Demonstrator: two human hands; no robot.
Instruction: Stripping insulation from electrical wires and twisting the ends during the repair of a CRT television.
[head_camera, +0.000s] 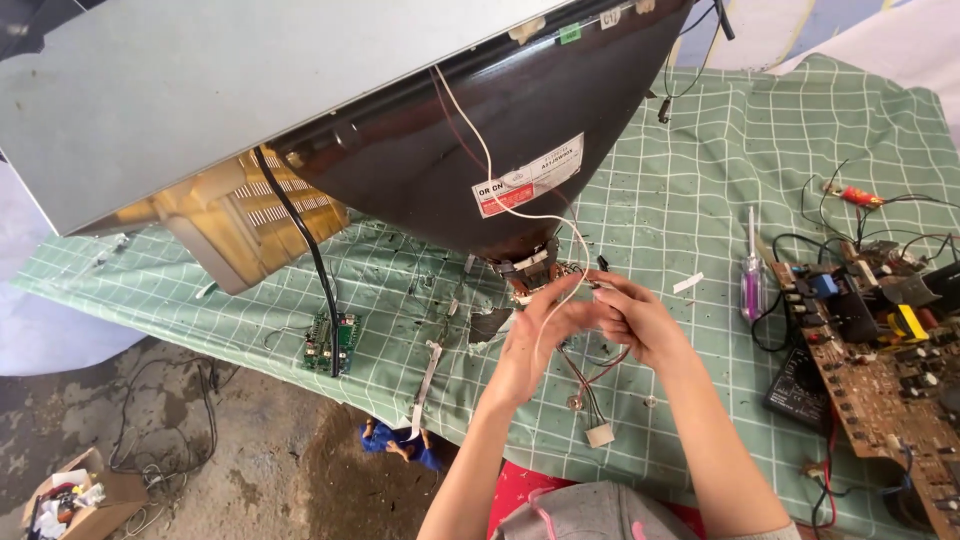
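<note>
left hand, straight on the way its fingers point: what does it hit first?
Likely the neck end of the picture tube, just beyond the left hand. Its fingers point up toward it, already on the white wire; depth is unclear.

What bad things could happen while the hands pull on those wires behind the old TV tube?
The thin white wire in both hands could snap or tear loose. The big picture tube rests tilted on the table's green cloth, so tugging might shift it. The dangling white plug could snag.
</note>
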